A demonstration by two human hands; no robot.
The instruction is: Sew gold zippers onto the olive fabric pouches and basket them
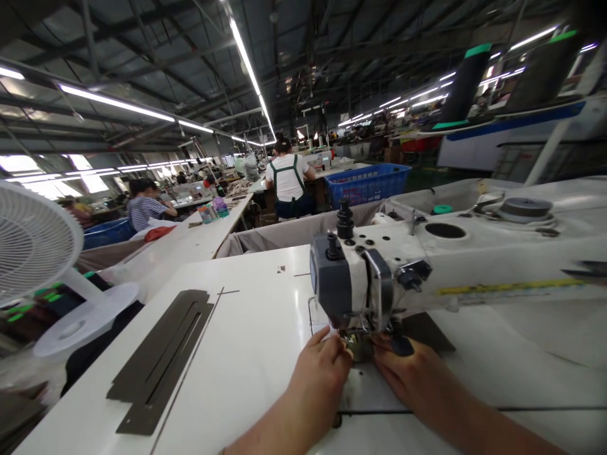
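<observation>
A white and grey sewing machine (334, 278) stands at the right of the white table. Just left of its needle area is my left hand (325, 366), its fingers curled and pressed together at the edge of a small dark piece; what they pinch is too small to tell. My right hand (408, 366) reaches under the machine head from the right, fingertips partly hidden by the machine, close to the same spot. A dark grey-brown piece of material (429, 330) lies behind my right hand. Flat dark cut pieces (164, 354) lie stacked on the table to the left.
A white fan (88, 309) stands at the left edge. Beyond the table are a blue basket (365, 183), a seated person in a white shirt (288, 180) and another in stripes (145, 208). Blurred scissors (588, 273) show at the far right. A thread cone (467, 85) stands above.
</observation>
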